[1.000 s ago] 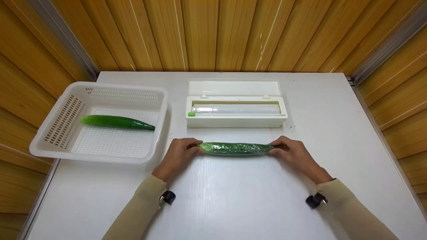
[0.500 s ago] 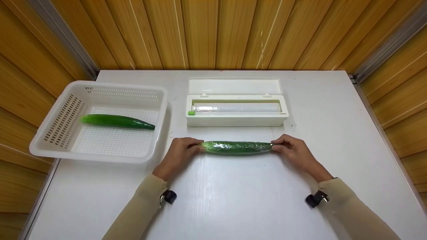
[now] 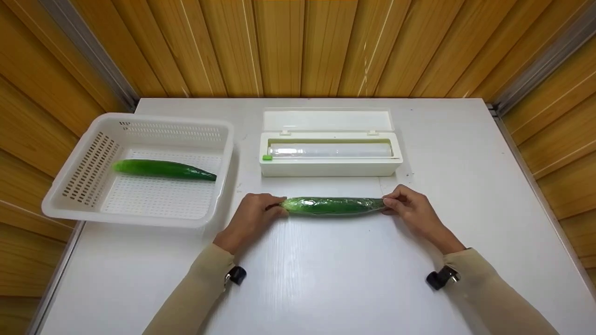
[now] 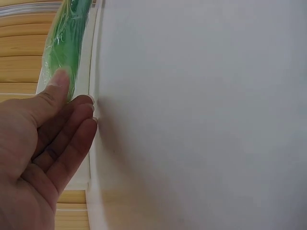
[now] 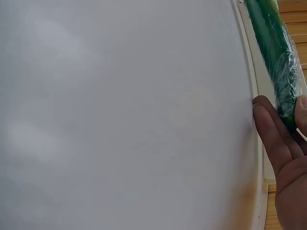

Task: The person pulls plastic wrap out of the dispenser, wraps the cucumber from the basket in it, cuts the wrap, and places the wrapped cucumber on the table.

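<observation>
A green cucumber [image 3: 333,205] wrapped in clear cling film [image 5: 289,72] lies crosswise in front of me, its pale end to the left. At that pale end my left hand [image 3: 253,211] pinches the wrap between thumb and fingers. My right hand [image 3: 412,207] pinches the film at the dark end. In the left wrist view, the left thumb [image 4: 57,84] presses on the wrapped tip. Crinkled film gathers about the dark end in the right wrist view, where the right thumb is partly cut off by the frame edge.
Behind the cucumber stands a white cling film dispenser [image 3: 330,168], its lid [image 3: 328,120] raised, with a film roll [image 3: 330,150] and a green slider [image 3: 267,157]. A white perforated basket [image 3: 219,195] at the left holds another cucumber [image 3: 163,169]. The white table [image 3: 307,279] backs onto wood-patterned panels.
The cucumber has turned about its long axis, showing a smoother green side. My right hand has shifted slightly right, and the left slightly right too. Basket and dispenser stay put.
</observation>
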Available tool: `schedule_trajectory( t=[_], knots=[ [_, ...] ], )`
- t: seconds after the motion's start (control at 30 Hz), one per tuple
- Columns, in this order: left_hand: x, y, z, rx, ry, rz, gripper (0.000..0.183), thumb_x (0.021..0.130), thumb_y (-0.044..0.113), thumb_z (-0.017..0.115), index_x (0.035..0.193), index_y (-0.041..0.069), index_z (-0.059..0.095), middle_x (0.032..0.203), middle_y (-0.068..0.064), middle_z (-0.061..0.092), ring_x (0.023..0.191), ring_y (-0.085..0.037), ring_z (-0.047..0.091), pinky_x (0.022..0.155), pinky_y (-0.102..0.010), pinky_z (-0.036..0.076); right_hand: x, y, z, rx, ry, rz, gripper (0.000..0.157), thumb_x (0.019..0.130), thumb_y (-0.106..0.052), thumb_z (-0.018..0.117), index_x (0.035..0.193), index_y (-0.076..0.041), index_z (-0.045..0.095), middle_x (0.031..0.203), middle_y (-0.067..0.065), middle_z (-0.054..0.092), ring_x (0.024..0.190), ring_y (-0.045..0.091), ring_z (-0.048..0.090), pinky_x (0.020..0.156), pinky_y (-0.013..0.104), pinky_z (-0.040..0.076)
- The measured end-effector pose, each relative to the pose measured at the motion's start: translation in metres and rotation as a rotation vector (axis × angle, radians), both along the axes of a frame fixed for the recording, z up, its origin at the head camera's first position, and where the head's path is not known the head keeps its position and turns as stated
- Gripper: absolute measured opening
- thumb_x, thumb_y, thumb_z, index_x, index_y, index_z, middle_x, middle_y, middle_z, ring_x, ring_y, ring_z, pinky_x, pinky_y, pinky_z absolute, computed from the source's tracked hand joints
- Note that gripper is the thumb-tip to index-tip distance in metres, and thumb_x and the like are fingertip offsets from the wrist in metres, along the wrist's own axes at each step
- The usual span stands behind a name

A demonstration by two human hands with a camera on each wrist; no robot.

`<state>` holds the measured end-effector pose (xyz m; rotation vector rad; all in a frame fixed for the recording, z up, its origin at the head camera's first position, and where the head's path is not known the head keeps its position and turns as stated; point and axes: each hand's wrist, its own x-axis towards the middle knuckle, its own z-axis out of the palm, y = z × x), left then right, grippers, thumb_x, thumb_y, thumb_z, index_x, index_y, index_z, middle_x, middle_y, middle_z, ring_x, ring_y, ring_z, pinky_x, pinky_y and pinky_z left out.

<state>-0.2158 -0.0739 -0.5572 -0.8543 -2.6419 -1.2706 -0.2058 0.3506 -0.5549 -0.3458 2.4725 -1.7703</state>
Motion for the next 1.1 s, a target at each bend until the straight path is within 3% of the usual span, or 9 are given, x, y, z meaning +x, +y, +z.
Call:
schedule_trajectory(
  t=[0.13,0.3,0.43,0.7,0.87,1.1],
  knots=[
    [-0.0018,-0.0016,-0.0022,0.006,0.083,-0.044,0.026,0.092,0.004,0.08,0.116,-0.005,0.078,0.092,-0.013,0.078,0.089,-0.028,0.078,0.08,-0.041,0.063,0.0003,0.0003,0.0009,-0.01,-0.015,-0.002,0.014,0.106,-0.002,0.062,0.105,0.011,0.058,0.111,0.027,0.069,0.095,0.02,0.077,0.086,0.036,0.062],
    [-0.0022,-0.0021,-0.0021,0.014,0.079,-0.054,0.025,0.092,0.004,0.08,0.115,-0.005,0.079,0.094,-0.014,0.079,0.09,-0.028,0.078,0.081,-0.041,0.063,0.0001,0.0006,0.0023,0.047,0.004,-0.019,0.013,0.107,-0.003,0.061,0.107,0.01,0.059,0.105,0.023,0.072,0.094,0.021,0.077,0.085,0.032,0.062],
    [-0.0019,-0.0016,-0.0024,0.019,0.077,-0.053,0.023,0.093,0.006,0.08,0.113,-0.004,0.08,0.095,-0.013,0.079,0.09,-0.028,0.078,0.082,-0.042,0.063,0.0,-0.0008,0.0028,0.053,-0.011,-0.043,0.013,0.108,-0.002,0.059,0.11,0.011,0.057,0.1,0.023,0.071,0.091,0.03,0.078,0.084,0.033,0.062],
    [-0.0006,-0.0008,-0.0007,0.024,0.051,-0.039,0.022,0.093,0.007,0.08,0.113,-0.004,0.08,0.096,-0.012,0.079,0.091,-0.027,0.078,0.085,-0.041,0.062,0.0029,-0.0061,0.0066,0.03,-0.055,-0.098,0.015,0.11,-0.002,0.055,0.113,0.012,0.052,0.098,0.024,0.069,0.089,0.036,0.078,0.083,0.034,0.063],
    [-0.0001,0.0001,-0.0001,0.028,0.028,-0.023,0.022,0.093,0.008,0.08,0.112,-0.004,0.08,0.096,-0.013,0.079,0.091,-0.028,0.078,0.085,-0.04,0.062,0.0019,-0.0076,0.0045,-0.051,-0.103,-0.125,0.017,0.111,-0.001,0.053,0.113,0.015,0.049,0.098,0.023,0.068,0.088,0.032,0.078,0.084,0.038,0.062],
    [0.0008,0.0012,0.0009,0.005,-0.06,0.024,0.022,0.094,0.012,0.08,0.112,-0.001,0.081,0.096,-0.01,0.079,0.093,-0.025,0.077,0.085,-0.04,0.061,0.0008,-0.0025,0.0007,-0.097,-0.119,-0.082,0.014,0.111,0.001,0.047,0.122,0.011,0.045,0.112,0.031,0.07,0.091,0.024,0.078,0.084,0.039,0.063]
  ],
)
